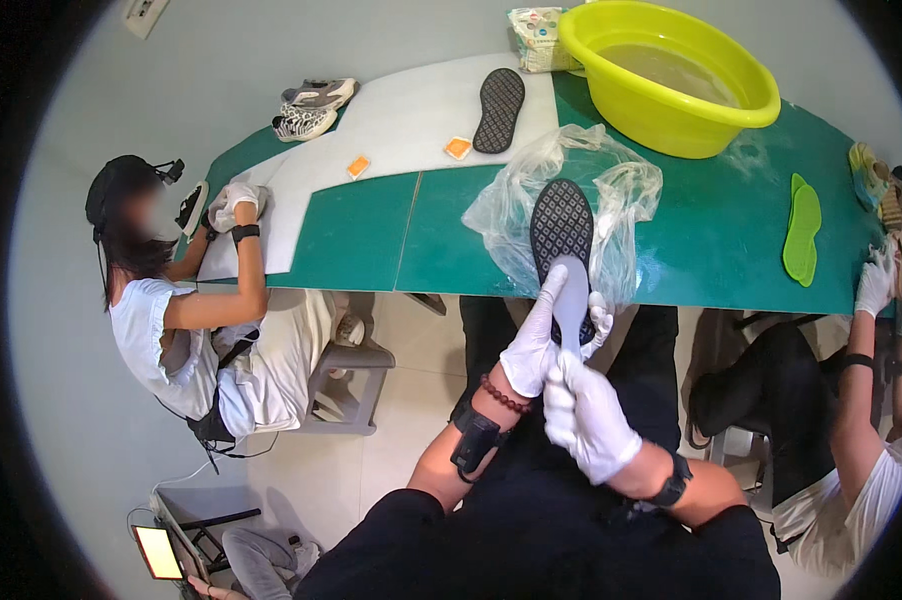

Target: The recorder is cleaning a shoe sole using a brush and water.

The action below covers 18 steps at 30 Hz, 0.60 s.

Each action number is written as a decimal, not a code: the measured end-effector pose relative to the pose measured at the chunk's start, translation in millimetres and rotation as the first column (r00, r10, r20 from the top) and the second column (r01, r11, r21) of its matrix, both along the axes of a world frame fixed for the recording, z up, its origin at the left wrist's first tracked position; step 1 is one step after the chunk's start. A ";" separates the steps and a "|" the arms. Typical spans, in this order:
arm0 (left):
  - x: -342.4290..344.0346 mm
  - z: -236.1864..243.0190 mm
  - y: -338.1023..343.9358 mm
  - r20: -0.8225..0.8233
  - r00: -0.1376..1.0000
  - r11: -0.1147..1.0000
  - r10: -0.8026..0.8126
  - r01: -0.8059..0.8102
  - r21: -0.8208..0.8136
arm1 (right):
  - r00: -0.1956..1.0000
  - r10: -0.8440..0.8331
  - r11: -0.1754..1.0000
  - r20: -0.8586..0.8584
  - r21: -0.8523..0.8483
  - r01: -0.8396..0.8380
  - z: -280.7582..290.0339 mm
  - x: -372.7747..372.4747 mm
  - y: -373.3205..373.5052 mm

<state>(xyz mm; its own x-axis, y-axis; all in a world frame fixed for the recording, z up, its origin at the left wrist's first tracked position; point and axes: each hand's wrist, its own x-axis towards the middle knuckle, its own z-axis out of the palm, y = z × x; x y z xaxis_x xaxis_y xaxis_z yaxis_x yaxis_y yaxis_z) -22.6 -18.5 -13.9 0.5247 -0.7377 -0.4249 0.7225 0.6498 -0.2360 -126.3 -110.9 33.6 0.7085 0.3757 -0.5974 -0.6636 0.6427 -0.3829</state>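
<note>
My left hand (533,350), in a white glove, is closed around a black insole (561,215) with a diamond pattern, fingers showing at its right edge. The insole stands out over the table's front edge, its upper half in front of a crumpled clear plastic bag (621,215). In my right hand (593,415), also gloved, is the handle of a pale grey paddle-shaped tool (572,298). Its broad head lies over the lower part of the insole; whether bristles sit beneath is hidden.
A yellow-green basin (661,125) of cloudy water stands at the back, beside a soft packet (539,42). Another black insole (499,110) lies on white sheeting (396,110). Green insoles (801,235) lie at right. Gloved co-workers sit left, handling a shoe (236,208), and right, by several shoes (896,205).
</note>
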 end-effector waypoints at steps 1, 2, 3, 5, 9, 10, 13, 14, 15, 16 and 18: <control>1.6 -7.5 0.4 0.065 0.998 0.998 -0.001 -0.003 0.057 | 0.999 0.028 1.000 -0.042 -0.005 -0.028 6.6 -11.5 -2.8; 3.0 -13.8 1.9 0.068 0.998 1.000 0.003 -0.004 0.026 | 0.997 0.042 0.998 -0.070 -0.033 -0.045 13.3 -22.7 -2.1; 0.4 -15.3 1.0 0.061 0.998 1.000 -0.001 0.001 -0.006 | 0.997 0.059 0.998 -0.054 -0.014 -0.059 16.4 -32.8 -3.4; -2.1 -16.6 0.9 0.071 0.997 1.000 -0.005 0.006 -0.010 | 0.997 0.077 0.997 -0.025 -0.011 -0.077 23.8 -35.3 -5.8; -12.9 11.9 -5.5 0.173 0.984 0.986 0.040 -0.067 0.151 | 0.973 -0.159 0.986 -0.166 -0.077 0.148 5.9 18.7 6.5; -12.6 -0.2 -5.2 0.318 0.948 0.981 0.027 -0.087 0.176 | 0.987 -0.152 0.977 -0.046 0.147 0.157 -10.6 37.1 -0.9; -2.3 -22.0 5.6 0.118 0.987 0.993 -0.108 0.114 -0.044 | 0.976 -0.216 0.930 0.011 0.307 0.202 0.8 45.3 4.6; -0.9 -21.3 4.9 0.122 0.987 0.993 -0.104 0.109 -0.040 | 0.977 -0.212 0.930 0.015 0.312 0.197 -1.1 44.8 2.8; -5.1 -3.5 0.1 0.129 0.988 0.996 -0.085 0.083 0.022 | 0.986 -0.169 0.947 0.010 0.280 0.160 -5.6 38.9 -3.1; -6.0 6.2 -0.5 0.142 0.988 0.995 -0.057 0.045 0.086 | 0.993 -0.116 0.962 0.008 0.250 0.110 -9.3 34.6 -6.3; -3.6 2.5 5.0 0.132 0.991 0.996 -0.035 0.023 0.091 | 1.000 -0.016 0.981 0.005 0.194 0.015 -1.5 21.5 -9.2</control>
<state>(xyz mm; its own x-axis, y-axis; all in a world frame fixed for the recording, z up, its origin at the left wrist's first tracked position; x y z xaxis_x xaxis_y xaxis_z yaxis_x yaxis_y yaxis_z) -26.2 -13.5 -11.3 0.5599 -0.7157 -0.4174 0.7625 0.6422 -0.0784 -104.8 -120.1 32.1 0.7187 0.4729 -0.5098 -0.6511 0.7150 -0.2546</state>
